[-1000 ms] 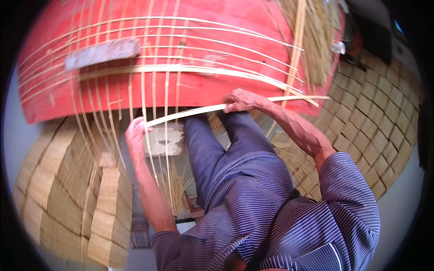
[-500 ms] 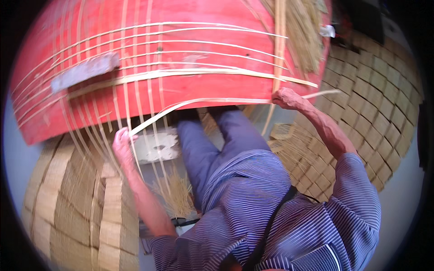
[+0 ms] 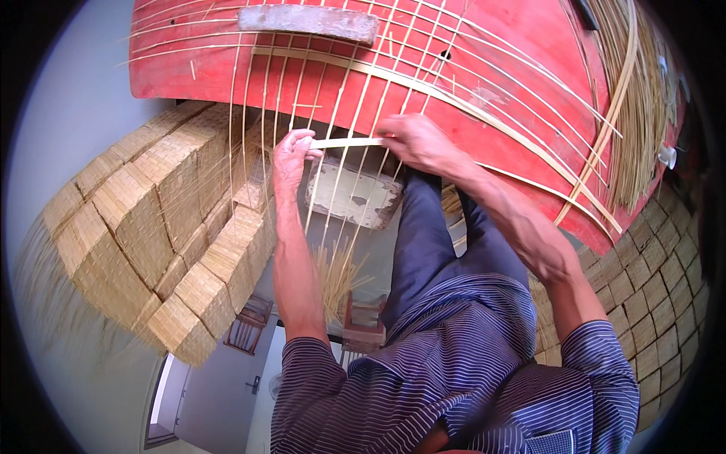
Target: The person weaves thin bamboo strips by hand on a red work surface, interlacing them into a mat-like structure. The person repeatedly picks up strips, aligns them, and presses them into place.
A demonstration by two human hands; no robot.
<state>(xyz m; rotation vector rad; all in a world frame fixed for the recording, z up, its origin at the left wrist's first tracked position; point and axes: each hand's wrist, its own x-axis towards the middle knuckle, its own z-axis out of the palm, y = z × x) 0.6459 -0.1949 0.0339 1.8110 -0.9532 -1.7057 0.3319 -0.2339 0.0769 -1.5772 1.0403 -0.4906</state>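
Note:
A flat, pale bamboo strip (image 3: 345, 142) is stretched level between my two hands, just off the near edge of a red board (image 3: 204, 76). My left hand (image 3: 293, 157) pinches it at the left, palm partly turned up. At its other end my right hand (image 3: 418, 141) has closed fingers on it, knuckles up. The strip crosses several thin bamboo strips (image 3: 361, 94) that run over the board and hang past its edge. Other long strips lie crosswise on the board, among them a wider one (image 3: 454, 100). A worn bar (image 3: 308, 23) rests on top of them.
Stacked woven bamboo blocks (image 3: 162, 189) stand at the left, and more blocks (image 3: 650, 287) at the right. A bundle of thin strips (image 3: 639, 129) lies on the board's right end. Below the board are a worn pale slab (image 3: 354, 195) and loose strip ends (image 3: 336, 276).
The view has turned toward the left. My right hand has come away from the board's right end and is much closer to my left hand, so a shorter length of strip spans between them.

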